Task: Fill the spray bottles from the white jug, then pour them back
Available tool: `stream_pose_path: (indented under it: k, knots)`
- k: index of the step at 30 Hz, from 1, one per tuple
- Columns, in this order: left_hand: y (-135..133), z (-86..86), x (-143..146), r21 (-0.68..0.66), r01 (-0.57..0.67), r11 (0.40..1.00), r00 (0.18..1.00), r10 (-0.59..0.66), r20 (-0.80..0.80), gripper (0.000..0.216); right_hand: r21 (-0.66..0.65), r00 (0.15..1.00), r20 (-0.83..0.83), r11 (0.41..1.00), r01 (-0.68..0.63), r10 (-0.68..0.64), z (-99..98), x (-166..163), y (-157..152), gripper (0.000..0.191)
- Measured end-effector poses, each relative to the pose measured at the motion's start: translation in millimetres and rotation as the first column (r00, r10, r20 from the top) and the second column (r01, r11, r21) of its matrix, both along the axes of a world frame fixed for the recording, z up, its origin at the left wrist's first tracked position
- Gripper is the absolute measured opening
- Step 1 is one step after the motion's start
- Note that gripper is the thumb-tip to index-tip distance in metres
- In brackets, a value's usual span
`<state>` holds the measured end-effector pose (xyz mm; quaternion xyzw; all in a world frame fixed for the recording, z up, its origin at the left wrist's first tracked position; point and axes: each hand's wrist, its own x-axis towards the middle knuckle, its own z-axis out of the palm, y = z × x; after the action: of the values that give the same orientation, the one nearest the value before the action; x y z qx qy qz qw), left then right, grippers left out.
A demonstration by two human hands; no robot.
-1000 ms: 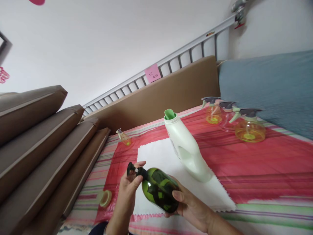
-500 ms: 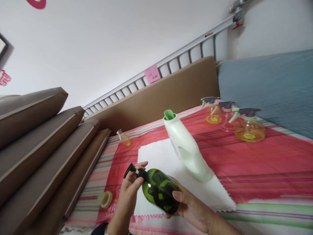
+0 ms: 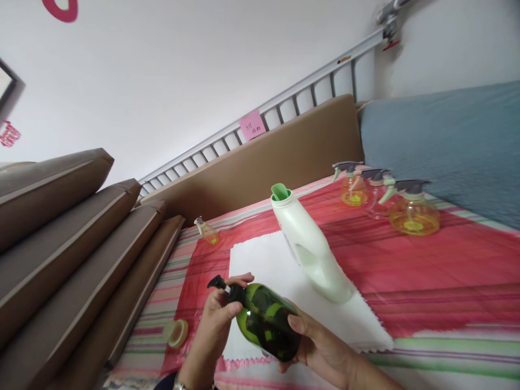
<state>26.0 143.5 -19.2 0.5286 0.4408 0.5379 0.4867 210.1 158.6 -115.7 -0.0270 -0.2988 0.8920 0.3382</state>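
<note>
A dark green pump bottle (image 3: 266,319) with a black pump top lies tilted between my two hands, its pump pointing left. My left hand (image 3: 221,311) is closed around the black collar below the pump, thumb on the near side. Around the bottle's lower body curls my right hand (image 3: 311,344); its far fingers are partly hidden behind the bottle. Just beyond them a large pale green jug (image 3: 314,249) stands uncapped on a white cloth (image 3: 252,260), its green spout showing in the mouth. A pale round cap (image 3: 177,333) lies on the tablecloth left of my left hand.
Several clear spray bottles stand about: one with yellow liquid (image 3: 414,216) at the right among others, and a small one (image 3: 209,233) at the far left. Brown cushions (image 3: 81,265) are stacked at left. Behind run a brown board (image 3: 292,141) and a white radiator (image 3: 304,103).
The pump bottle has turned and shifted slightly to the right, and my left-hand grip on its collar has shifted. The jug and spray bottles stay in place.
</note>
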Motion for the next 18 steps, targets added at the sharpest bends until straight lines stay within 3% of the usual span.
stream_pose_path:
  k: [4,8,12,15,18]
  knots:
    - [-3.4,3.6,-1.9,-0.057,0.056,0.997,0.998,-0.054,0.030,0.041,-0.031,0.996,-0.008,0.995,-0.092,0.092,-5.9,-5.0,-0.7,0.056]
    - [-1.9,1.1,2.9,-0.017,-0.145,0.989,0.986,0.146,0.075,0.054,0.007,0.998,0.047,0.999,0.036,-0.037,0.2,-3.6,-1.5,0.051]
    - [1.9,-4.4,4.7,-0.070,-0.284,0.956,0.954,0.289,0.075,0.042,0.015,0.982,0.130,0.990,0.138,-0.139,8.2,0.1,-1.9,0.053]
    - [3.0,-6.6,2.3,-0.084,-0.280,0.956,0.958,0.284,0.046,0.035,0.010,0.977,0.145,0.988,0.156,-0.156,7.7,0.6,-1.3,0.053]
    - [2.2,-4.9,-0.7,-0.058,-0.225,0.973,0.974,0.226,0.016,0.034,0.009,0.990,0.104,0.996,0.092,-0.092,2.6,-0.1,0.2,0.049]
